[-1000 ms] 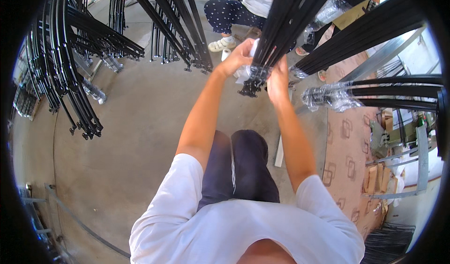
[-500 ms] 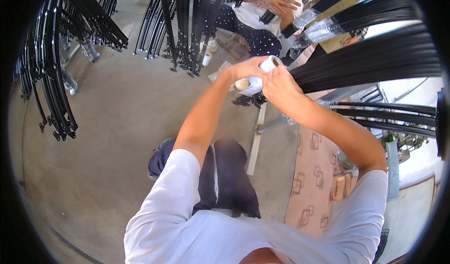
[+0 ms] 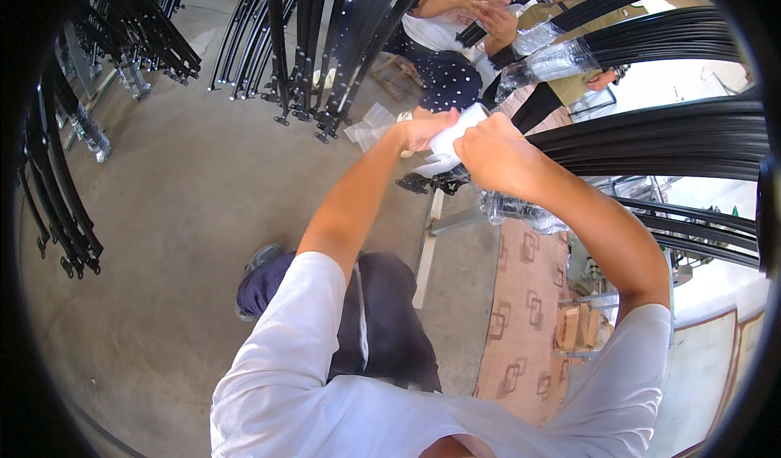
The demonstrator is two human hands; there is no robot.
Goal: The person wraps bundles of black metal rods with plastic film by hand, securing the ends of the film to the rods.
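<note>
Both my hands are on a white roll of film [image 3: 458, 135], held just past the left end of a thick bundle of long black strips [image 3: 651, 137]. My left hand [image 3: 423, 130] grips the roll's left side, with the thumb along it. My right hand [image 3: 495, 150] is closed over its right end, the fingers curled and partly hidden. A loose white tail of film [image 3: 438, 165] hangs below the roll, by the dark hooked ends [image 3: 423, 183] of the strips. Clear film wrapping [image 3: 525, 211] shows under my right forearm.
A person in dotted trousers [image 3: 451, 80] sits ahead, hands raised beside another film-wrapped bundle [image 3: 553, 59]; a second person stands behind. Black rods [image 3: 57, 181] hang at the left, more at centre [image 3: 297, 59]. A metal frame leg [image 3: 429, 250] and a patterned pink sheet [image 3: 521, 311] are nearby.
My view has shifted slightly. The roll has tilted between my hands, so its hollow core is less visible, and my right hand has swung round its end. Both hands still hold it.
</note>
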